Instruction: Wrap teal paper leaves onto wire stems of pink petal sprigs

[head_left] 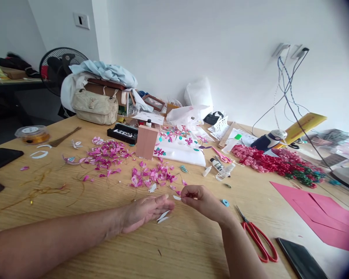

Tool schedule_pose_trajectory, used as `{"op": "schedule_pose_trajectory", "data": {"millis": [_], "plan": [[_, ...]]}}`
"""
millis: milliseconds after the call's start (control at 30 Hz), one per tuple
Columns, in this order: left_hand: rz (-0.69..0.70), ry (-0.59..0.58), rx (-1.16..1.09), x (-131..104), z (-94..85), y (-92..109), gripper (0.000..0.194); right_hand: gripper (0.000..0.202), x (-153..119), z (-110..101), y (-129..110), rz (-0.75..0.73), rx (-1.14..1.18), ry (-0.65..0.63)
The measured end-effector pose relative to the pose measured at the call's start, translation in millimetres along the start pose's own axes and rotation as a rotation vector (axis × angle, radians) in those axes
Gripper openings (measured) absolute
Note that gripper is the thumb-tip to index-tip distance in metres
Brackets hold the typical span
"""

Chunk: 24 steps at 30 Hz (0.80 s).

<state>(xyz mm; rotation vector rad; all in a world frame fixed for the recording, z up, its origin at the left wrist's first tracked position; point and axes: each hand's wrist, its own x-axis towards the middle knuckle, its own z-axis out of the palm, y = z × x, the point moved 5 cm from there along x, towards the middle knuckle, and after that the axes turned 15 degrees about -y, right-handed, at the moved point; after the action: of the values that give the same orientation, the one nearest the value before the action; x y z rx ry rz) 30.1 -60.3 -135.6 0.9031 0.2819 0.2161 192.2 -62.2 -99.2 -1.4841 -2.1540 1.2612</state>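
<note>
Thumb and fingertips of my right hand [197,200] pinch the end of a small white petal-shaped piece [177,197]. Across from it, my left hand [147,211] lies palm up with its fingers stretched out and together. Two more white petal-shaped slips [163,219] show at the left fingertips; whether they touch the fingers or only the table is unclear. Just beyond both hands are a pile of pink-purple petals [154,174] and a small white petal cluster [152,188]. A blue ring-shaped roll [225,202] lies right of my right hand.
Red-handled scissors [258,238] and a dark phone [301,257] lie at the right, near red paper [317,217]. Farther back are a wooden block [147,142], small glue bottles [216,166], pink scissors [222,155] and red bead-like bunches [267,161]. Golden wires [40,192] spread at left.
</note>
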Motion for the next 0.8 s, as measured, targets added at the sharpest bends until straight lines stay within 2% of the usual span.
{"op": "schedule_pose_trajectory", "data": {"millis": [133, 233, 300, 367, 467, 533, 633, 800], "plan": [[0.004, 0.009, 0.208, -1.4, 0.9, 8.2, 0.046, 0.015, -0.4, -1.6, 4.6, 0.024, -0.007, 0.012], [0.146, 0.075, 0.633, -4.6, 2.8, 31.0, 0.040, 0.017, -0.9, -3.0, 2.6, 0.042, -0.040, 0.029], [0.286, 0.141, 0.946, -9.1, 8.3, 49.7, 0.035, 0.014, -0.3, -1.6, -4.1, 0.045, -0.075, 0.038], [0.369, 0.169, 1.214, -12.2, 16.2, 62.8, 0.030, 0.012, 1.3, 2.8, -14.5, 0.029, -0.102, 0.036], [0.269, 0.128, 1.470, -7.9, 21.5, 65.9, 0.024, 0.011, 4.8, 11.7, -29.9, 0.003, -0.127, 0.034], [0.177, 0.116, 1.502, -3.1, 18.3, 62.4, 0.016, 0.011, 7.3, 16.5, -34.6, 0.007, -0.136, 0.036], [0.136, 0.109, 1.413, 2.3, 10.5, 54.9, 0.017, 0.010, 11.0, 21.9, -32.9, 0.013, -0.124, 0.017], [0.041, 0.189, 1.263, 4.6, -3.4, 41.6, 0.014, 0.010, 14.0, 26.6, -24.6, 0.004, -0.122, -0.020]]}}
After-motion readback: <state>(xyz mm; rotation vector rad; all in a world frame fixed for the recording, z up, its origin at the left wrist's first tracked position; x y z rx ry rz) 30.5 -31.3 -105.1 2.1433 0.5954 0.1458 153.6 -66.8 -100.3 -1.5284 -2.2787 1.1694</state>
